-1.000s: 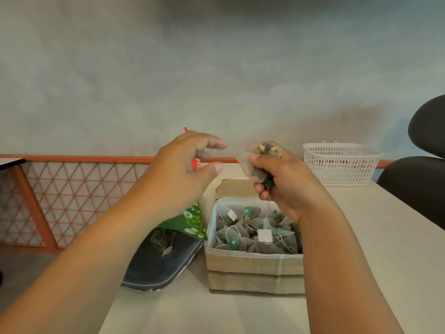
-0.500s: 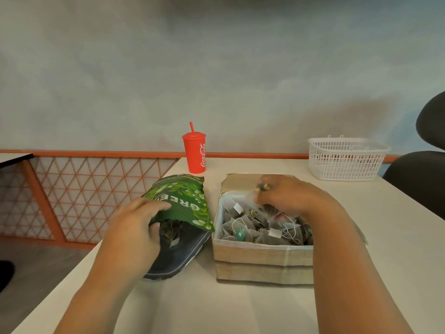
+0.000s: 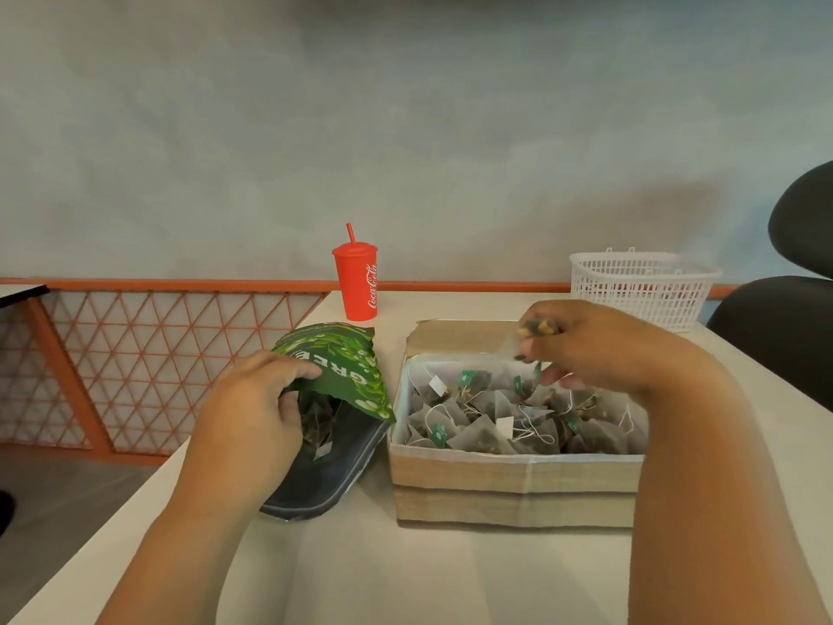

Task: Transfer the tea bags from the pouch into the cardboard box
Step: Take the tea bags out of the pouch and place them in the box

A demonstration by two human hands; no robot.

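Down from mid-frame, the left hand [image 3: 252, 412] now curls round the mouth of the pouch [image 3: 347, 376] at lower left, seemingly for another bag, while the right hand [image 3: 599, 349] still pinches a tea bag [image 3: 534, 329] just above the well-filled cardboard box [image 3: 514, 480], release pending.

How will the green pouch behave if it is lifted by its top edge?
Probably floppy: the pouch folds where the left hand holds its flap. Likely light: few tea bags show inside. Tilted, its open mouth might spill them.
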